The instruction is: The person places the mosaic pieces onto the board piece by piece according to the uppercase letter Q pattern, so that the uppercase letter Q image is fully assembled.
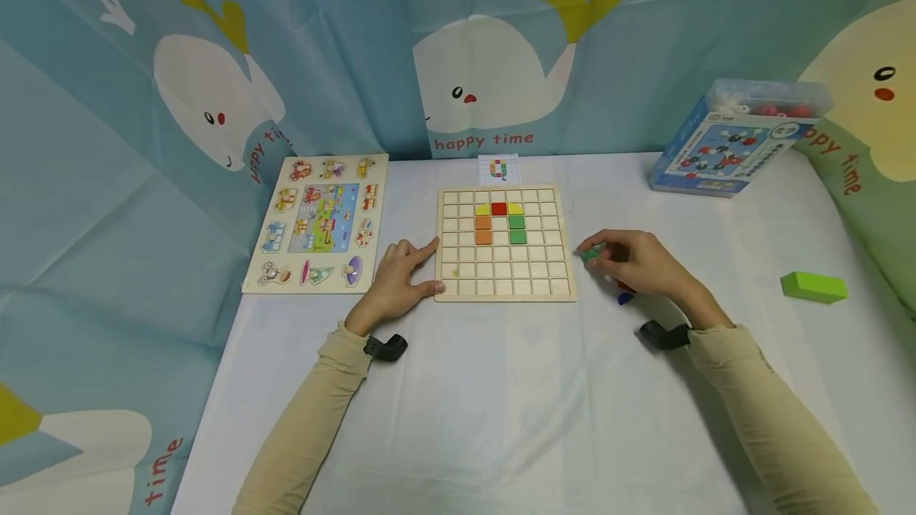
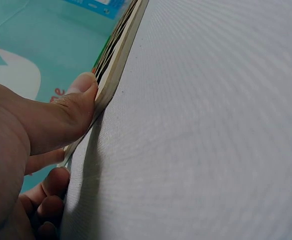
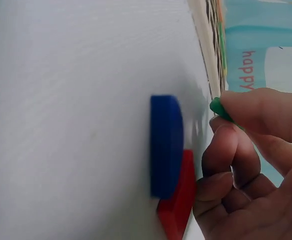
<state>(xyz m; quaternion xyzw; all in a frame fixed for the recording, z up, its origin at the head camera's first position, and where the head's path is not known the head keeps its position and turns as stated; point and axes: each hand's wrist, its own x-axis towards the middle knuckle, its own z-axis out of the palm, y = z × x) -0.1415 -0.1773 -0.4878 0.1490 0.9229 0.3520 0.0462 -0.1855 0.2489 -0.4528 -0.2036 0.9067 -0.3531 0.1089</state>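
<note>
A wooden grid board lies on the table with yellow, red, orange and green pieces forming an arch in its upper half. My left hand is at its left side, thumb and index finger spread and touching the edge. In the left wrist view the thumb presses against the board's rim. Just right of the board, my right hand pinches a small green block between thumb and fingertips. Below that hand lie a blue block with a curved side and a red block, partly hidden.
Behind the board lies a small pattern card. A picture puzzle board is at the left, beyond my left hand. At the back right stands a boxed set, and a lime green block lies near the right edge.
</note>
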